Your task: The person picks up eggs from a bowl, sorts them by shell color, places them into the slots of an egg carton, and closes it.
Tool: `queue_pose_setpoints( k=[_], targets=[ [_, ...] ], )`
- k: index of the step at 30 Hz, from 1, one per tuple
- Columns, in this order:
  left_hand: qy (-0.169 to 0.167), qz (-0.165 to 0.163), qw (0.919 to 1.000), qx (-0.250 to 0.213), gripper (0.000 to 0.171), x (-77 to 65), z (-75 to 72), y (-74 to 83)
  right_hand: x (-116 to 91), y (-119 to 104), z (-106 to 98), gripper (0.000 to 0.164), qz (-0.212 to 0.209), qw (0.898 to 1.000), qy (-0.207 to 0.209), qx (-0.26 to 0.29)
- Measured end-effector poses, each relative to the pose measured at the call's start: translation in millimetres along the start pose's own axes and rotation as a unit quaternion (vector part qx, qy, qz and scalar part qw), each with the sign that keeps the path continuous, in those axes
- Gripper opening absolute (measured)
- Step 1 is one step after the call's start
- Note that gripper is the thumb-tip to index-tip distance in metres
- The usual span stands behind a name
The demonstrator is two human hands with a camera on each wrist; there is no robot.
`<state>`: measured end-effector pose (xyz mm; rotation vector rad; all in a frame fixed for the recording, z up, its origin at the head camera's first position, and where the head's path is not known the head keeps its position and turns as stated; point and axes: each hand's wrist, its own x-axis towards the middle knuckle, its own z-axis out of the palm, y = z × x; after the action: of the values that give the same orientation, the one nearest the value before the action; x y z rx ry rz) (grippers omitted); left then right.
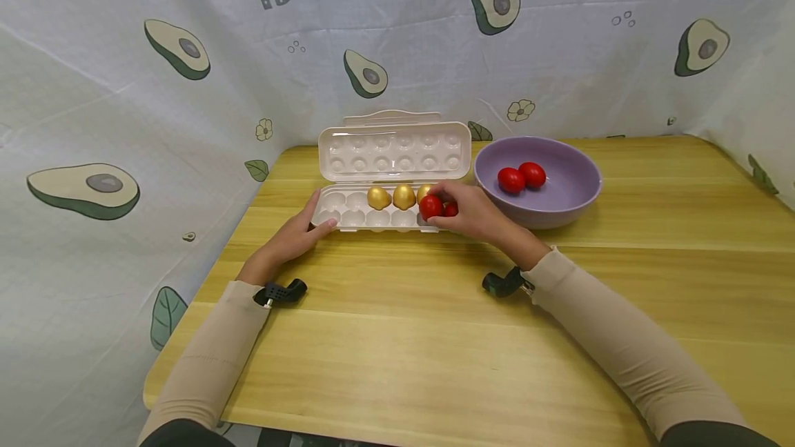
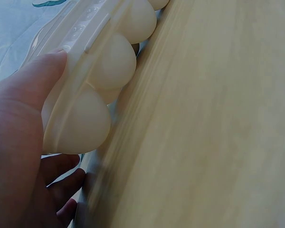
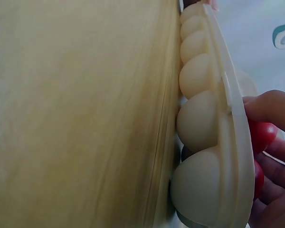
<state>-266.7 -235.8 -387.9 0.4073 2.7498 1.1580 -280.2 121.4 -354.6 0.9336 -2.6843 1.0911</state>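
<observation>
An open cream egg carton (image 1: 354, 230) lies on the table with its lid (image 1: 395, 150) tipped back. My left hand (image 1: 295, 234) grips its left end, thumb on the near rim and fingers around the side. In the back row sit gold eggs (image 1: 404, 196), one partly behind my right hand (image 1: 468, 211). That hand pinches a red egg (image 1: 430, 207) between thumb and fingers over the near row, towards the right. Another red egg (image 1: 450, 209) shows under the same hand at the right end. The right wrist view shows both red eggs (image 3: 261, 135) behind the carton rim.
A purple bowl (image 1: 577, 192) holding two red eggs (image 1: 522, 178) stands just right of the carton. Wooden table surface (image 1: 397, 336) stretches in front. A white cloth with avocado prints (image 1: 422, 61) hangs behind the table and at its sides.
</observation>
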Motion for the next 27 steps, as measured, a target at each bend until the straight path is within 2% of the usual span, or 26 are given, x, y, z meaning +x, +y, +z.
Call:
queue_pose_setpoints(
  k=[9, 14, 16, 21, 27],
  targets=[
    [-0.016, -0.005, 0.9998, -0.006, 0.081, -0.6, -1.5, 1.4, -0.7, 1.0, 1.3, 0.043, -0.014, 1.0, 0.002, -0.019],
    [-0.027, -0.01, 0.9996, -0.007, 0.079, -12.9, -6.4, 26.1, -0.3, 0.4, 0.9, 0.036, -0.02, 1.0, -0.003, -0.021],
    [-0.027, -0.008, 0.9996, -0.003, 0.079, -14.8, -6.8, 28.2, 0.0, 1.3, 1.8, 0.032, -0.023, 0.999, -0.002, -0.022],
    [-0.014, -0.001, 0.9999, 0.002, 0.082, -4.7, -3.9, 4.1, 1.0, 1.5, 2.1, 0.029, -0.023, 0.999, -0.003, -0.03],
    [-0.005, 0.01, 0.9999, 0.012, 0.082, -0.5, -0.6, -2.5, -0.6, 0.8, -0.5, 0.031, -0.016, 0.999, -0.012, -0.028]
  ],
)
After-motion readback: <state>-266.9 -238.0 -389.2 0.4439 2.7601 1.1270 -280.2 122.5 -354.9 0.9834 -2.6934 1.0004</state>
